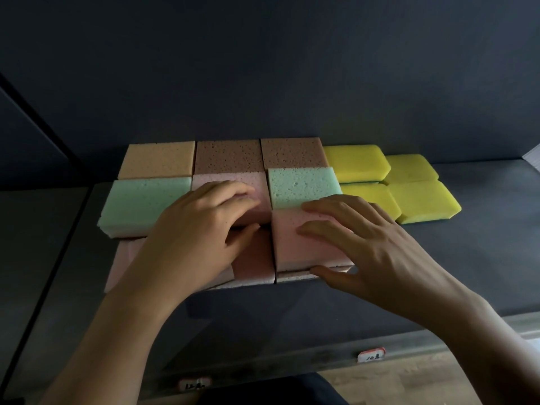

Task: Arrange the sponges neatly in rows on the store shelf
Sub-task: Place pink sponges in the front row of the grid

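- Sponges lie on the dark shelf in a block three across and three deep. A yellow group sits to its right, so most of the arranging looks done.
- Price tags sit on the shelf's front lip, nearest the person.
- The front row is the unfinished part. The front left pink sponge, partly hidden by the left forearm, looks skewed. The reddish sponge beside it sits lower than the front right pink sponge, which lies on another sponge.
- The right hand rests on the front right pink sponge. Its grip is wide: the fingers are spread nearly straight on top and the thumb is against the near edge, so it seems to be squaring that sponge up.
- The left hand reaches to the middle row. Its grip is narrow: the fingers curl over the middle pink sponge and the thumb is at its near side.
- The left green sponge and the right green one flank it, roughly in line.
- The back row looks settled: an orange sponge and two brown sponges sit edge to edge against the rear wall.
- The yellow sponges sit two by two, the left pair touching the block.
- Likely left to do: straightening the front row and seating the middle pink sponge.
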A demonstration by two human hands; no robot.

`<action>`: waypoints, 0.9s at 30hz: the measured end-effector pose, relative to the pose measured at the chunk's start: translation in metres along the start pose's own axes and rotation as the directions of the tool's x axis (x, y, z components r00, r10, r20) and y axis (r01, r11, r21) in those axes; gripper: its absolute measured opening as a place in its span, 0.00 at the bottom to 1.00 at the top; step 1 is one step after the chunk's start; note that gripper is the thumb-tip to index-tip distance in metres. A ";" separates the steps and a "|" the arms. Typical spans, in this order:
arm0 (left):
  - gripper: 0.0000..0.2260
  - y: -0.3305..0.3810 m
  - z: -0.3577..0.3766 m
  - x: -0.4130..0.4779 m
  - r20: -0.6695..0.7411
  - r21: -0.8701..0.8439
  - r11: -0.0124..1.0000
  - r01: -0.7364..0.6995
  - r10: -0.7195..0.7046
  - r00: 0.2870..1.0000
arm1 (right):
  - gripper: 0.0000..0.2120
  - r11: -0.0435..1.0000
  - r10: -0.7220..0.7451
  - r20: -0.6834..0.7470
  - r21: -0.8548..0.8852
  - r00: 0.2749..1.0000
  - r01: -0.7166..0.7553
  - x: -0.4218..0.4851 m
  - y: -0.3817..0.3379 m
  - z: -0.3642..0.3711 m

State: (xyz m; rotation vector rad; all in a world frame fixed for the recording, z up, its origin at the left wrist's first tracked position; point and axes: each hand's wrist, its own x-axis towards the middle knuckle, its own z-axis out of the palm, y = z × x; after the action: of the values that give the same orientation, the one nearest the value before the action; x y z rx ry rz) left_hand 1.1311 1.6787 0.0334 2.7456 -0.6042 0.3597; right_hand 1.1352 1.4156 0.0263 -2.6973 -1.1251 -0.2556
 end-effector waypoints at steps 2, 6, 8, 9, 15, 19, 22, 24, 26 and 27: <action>0.16 0.000 0.000 0.000 0.000 -0.002 1.000 0.001 -0.001 1.000 | 0.24 1.000 0.006 -0.001 0.008 1.000 -0.006 -0.001 0.000 -0.001; 0.16 0.000 0.000 0.000 0.000 -0.005 1.000 0.004 -0.004 1.000 | 0.22 1.000 0.007 -0.021 0.002 1.000 -0.007 -0.004 -0.001 -0.004; 0.16 0.000 0.001 0.001 -0.003 -0.005 1.000 0.002 -0.002 1.000 | 0.21 1.000 0.006 -0.026 -0.019 1.000 -0.007 -0.004 -0.001 -0.003; 0.16 0.000 0.001 0.001 -0.004 -0.005 1.000 0.001 -0.001 1.000 | 0.21 1.000 0.009 -0.025 -0.027 1.000 -0.010 -0.004 -0.002 -0.002; 0.16 0.000 0.001 0.000 0.001 -0.001 1.000 0.006 -0.006 1.000 | 0.23 0.999 0.024 -0.029 -0.025 0.999 -0.024 -0.005 -0.003 0.004; 0.16 0.000 0.000 0.001 0.012 0.005 1.000 0.006 -0.006 1.000 | 0.23 1.000 0.020 -0.018 -0.016 1.000 -0.020 -0.005 -0.003 0.005; 0.16 0.000 0.000 0.001 0.012 0.000 1.000 0.013 -0.013 1.000 | 0.22 1.000 0.012 -0.021 -0.014 1.000 -0.013 -0.003 -0.003 0.007; 0.16 0.001 -0.001 0.001 0.017 0.002 1.000 0.018 -0.018 1.000 | 0.22 1.000 0.012 -0.020 -0.005 1.000 -0.012 -0.002 -0.003 0.007; 0.16 0.001 -0.001 0.001 0.022 0.004 1.000 0.018 -0.018 1.000 | 0.22 1.000 0.010 -0.021 0.003 1.000 -0.010 -0.002 -0.002 0.006; 0.16 0.002 -0.001 0.001 0.025 0.006 1.000 0.019 -0.019 0.999 | 0.22 1.000 0.009 -0.023 0.002 1.000 -0.009 -0.002 -0.002 0.005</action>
State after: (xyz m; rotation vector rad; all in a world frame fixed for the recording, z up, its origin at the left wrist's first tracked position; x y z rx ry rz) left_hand 1.1312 1.6771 0.0350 2.7629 -0.5833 0.3232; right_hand 1.1323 1.4169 0.0209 -2.6899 -1.1062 -0.2825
